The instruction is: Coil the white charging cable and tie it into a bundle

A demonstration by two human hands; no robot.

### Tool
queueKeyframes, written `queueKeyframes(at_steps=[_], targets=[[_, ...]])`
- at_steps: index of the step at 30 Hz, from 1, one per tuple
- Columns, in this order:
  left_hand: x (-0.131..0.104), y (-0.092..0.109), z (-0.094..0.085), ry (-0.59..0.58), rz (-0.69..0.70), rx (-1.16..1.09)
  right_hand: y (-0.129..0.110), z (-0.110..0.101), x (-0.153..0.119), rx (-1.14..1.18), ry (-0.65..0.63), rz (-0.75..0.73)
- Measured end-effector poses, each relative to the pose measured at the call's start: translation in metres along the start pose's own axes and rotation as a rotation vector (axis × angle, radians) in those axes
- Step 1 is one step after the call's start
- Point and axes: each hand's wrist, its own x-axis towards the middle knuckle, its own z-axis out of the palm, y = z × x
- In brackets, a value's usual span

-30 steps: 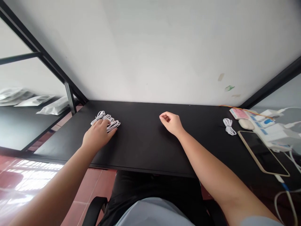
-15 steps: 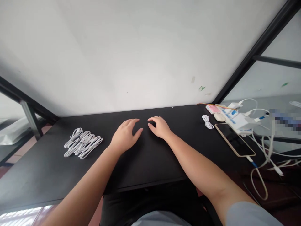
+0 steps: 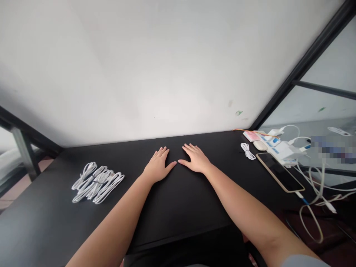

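My left hand [image 3: 158, 165] rests palm down on the black tabletop [image 3: 178, 207], fingers stretched out and holding nothing. Beside it, my right hand [image 3: 196, 158] lies the same way, flat and empty. The two thumbs point at each other with a narrow gap between them. Left of my left hand is a row of several white coiled cables [image 3: 97, 183], each bundled with a dark tie. To the right of my right hand, a single white coiled cable [image 3: 247, 151] lies apart on the table.
At the right edge sit a phone [image 3: 279, 172] with a charging cable plugged in, a white rounded object [image 3: 260, 145] and a power strip [image 3: 271, 144] full of adapters. Loose white cables hang there. A pale wall [image 3: 167, 74] and black frame bars [image 3: 303, 70] bound the table.
Both hands have gone from curved, partly bent fingers to lying flat with fingers straightened. The thumbs are closer together. The view has tilted slightly, so the table appears lower.
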Motion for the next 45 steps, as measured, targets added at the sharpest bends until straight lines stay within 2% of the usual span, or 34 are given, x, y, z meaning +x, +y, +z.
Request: queueKeyframes(at_steps=[19, 39, 45], targets=[[0.003, 0.002, -0.004, -0.041, -0.008, 0.020, -0.003, 0.005, -0.004, -0.056, 0.046, 0.006], [0.005, 0.002, -0.004, -0.051, -0.009, 0.004, -0.004, 0.002, -0.005, -0.045, 0.012, 0.014], [0.006, -0.001, -0.003, -0.033, 0.008, -0.025, 0.001, -0.005, -0.006, -0.068, 0.083, 0.052]])
